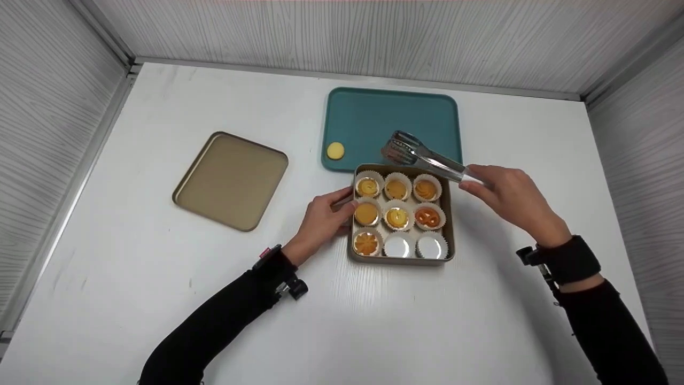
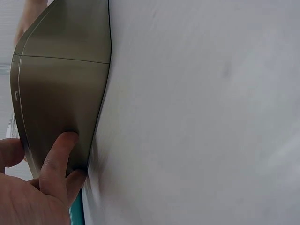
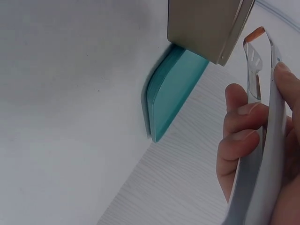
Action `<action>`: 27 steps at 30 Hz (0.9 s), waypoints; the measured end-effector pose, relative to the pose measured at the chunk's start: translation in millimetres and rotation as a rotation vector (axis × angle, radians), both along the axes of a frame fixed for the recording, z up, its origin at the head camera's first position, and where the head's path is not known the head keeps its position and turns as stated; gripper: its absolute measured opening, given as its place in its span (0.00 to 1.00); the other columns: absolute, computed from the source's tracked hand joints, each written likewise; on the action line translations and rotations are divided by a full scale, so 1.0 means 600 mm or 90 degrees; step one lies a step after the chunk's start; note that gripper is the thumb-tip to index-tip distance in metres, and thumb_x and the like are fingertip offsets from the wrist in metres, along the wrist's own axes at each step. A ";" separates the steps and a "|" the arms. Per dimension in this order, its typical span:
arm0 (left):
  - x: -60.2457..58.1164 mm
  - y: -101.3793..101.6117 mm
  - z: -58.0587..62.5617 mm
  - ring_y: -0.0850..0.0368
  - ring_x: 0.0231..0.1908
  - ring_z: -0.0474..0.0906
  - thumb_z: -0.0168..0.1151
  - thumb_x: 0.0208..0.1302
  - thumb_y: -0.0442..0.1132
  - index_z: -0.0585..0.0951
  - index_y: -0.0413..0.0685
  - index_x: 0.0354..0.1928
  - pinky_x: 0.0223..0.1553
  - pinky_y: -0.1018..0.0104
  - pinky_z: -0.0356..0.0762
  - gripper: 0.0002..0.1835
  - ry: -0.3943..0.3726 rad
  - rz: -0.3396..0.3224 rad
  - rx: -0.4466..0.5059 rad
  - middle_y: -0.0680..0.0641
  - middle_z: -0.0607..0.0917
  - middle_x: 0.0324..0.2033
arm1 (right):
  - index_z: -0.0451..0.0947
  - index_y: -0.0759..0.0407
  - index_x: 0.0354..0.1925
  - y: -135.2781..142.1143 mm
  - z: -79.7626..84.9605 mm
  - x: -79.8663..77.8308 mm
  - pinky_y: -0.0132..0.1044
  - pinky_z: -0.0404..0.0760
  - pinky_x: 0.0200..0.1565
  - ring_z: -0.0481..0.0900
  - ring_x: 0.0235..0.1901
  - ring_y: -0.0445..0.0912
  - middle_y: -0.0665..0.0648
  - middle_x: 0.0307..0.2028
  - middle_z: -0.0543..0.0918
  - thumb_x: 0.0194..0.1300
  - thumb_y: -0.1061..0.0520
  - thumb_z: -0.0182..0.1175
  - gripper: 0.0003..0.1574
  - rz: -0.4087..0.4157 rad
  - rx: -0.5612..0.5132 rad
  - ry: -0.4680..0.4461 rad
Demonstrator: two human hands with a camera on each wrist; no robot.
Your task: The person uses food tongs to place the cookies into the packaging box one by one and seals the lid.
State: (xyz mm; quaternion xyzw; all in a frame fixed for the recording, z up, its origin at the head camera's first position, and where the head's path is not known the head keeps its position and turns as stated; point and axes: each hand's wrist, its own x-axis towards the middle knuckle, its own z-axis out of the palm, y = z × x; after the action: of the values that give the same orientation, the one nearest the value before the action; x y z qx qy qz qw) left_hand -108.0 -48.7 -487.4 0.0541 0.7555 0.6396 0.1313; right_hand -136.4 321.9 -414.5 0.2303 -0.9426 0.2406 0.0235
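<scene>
My right hand [image 1: 510,198] grips metal tongs [image 1: 441,163] by their white handle, above the tin's far edge. A brownish-orange cookie [image 3: 255,34] is pinched between the tong tips. A square gold tin [image 1: 399,261] holds rows of white paper cups. Most cups contain cookies, among them a pretzel-shaped one [image 1: 427,216] at the right. Two cups in the near row, the middle cup [image 1: 398,246] and the right cup [image 1: 432,246], have nothing in them. My left hand [image 1: 323,219] holds the tin's left side, fingers against the wall and thumb at the rim.
Behind the tin lies a teal tray [image 1: 368,115] with one round yellow cookie [image 1: 335,151] in its near left corner. A flat gold lid [image 1: 232,182] rests on the white table [image 1: 299,331] at the left. Pale wood-grain panels [image 1: 347,37] surround the table.
</scene>
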 end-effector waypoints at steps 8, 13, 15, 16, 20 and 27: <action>-0.002 -0.002 -0.001 0.51 0.69 0.72 0.61 0.75 0.42 0.75 0.40 0.71 0.70 0.59 0.68 0.27 0.002 0.004 -0.020 0.42 0.78 0.67 | 0.85 0.61 0.59 0.018 0.006 0.028 0.38 0.78 0.33 0.79 0.29 0.42 0.54 0.42 0.90 0.69 0.51 0.70 0.24 0.044 0.028 0.023; -0.002 -0.003 0.001 0.52 0.68 0.73 0.60 0.75 0.42 0.75 0.40 0.71 0.69 0.61 0.69 0.26 0.000 0.003 -0.020 0.42 0.78 0.67 | 0.86 0.58 0.57 0.029 0.013 0.045 0.39 0.80 0.34 0.79 0.30 0.39 0.51 0.42 0.90 0.68 0.51 0.71 0.22 0.071 0.044 0.009; -0.001 -0.003 0.001 0.53 0.68 0.74 0.60 0.75 0.42 0.75 0.41 0.71 0.68 0.61 0.70 0.26 -0.002 0.005 -0.021 0.43 0.79 0.67 | 0.87 0.56 0.56 0.032 0.015 0.052 0.38 0.80 0.34 0.78 0.30 0.38 0.49 0.42 0.89 0.68 0.50 0.71 0.21 0.076 0.053 -0.005; -0.001 -0.003 0.001 0.53 0.67 0.74 0.60 0.75 0.42 0.75 0.41 0.71 0.68 0.61 0.71 0.26 -0.002 0.005 -0.020 0.43 0.79 0.67 | 0.87 0.55 0.56 0.034 0.016 0.056 0.37 0.80 0.34 0.78 0.30 0.38 0.48 0.41 0.89 0.68 0.50 0.71 0.21 0.079 0.057 -0.011; -0.001 -0.002 0.000 0.53 0.66 0.76 0.60 0.75 0.42 0.75 0.40 0.71 0.67 0.61 0.72 0.27 -0.004 0.003 -0.018 0.42 0.78 0.67 | 0.87 0.56 0.56 0.039 0.019 0.068 0.37 0.82 0.35 0.80 0.32 0.38 0.48 0.42 0.90 0.67 0.50 0.72 0.22 0.084 0.069 -0.036; -0.001 -0.002 -0.004 0.51 0.66 0.76 0.60 0.76 0.41 0.74 0.39 0.72 0.67 0.62 0.73 0.26 0.000 0.001 0.001 0.41 0.77 0.68 | 0.87 0.54 0.56 0.051 0.028 0.085 0.32 0.81 0.36 0.81 0.35 0.36 0.45 0.42 0.89 0.67 0.48 0.72 0.22 0.106 0.083 -0.042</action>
State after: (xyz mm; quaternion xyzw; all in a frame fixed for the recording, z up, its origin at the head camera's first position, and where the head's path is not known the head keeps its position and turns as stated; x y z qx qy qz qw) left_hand -108.7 -49.8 -489.5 0.0541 0.7550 0.6403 0.1307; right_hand -85.5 352.6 -397.8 0.3005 -0.9342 0.1876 -0.0423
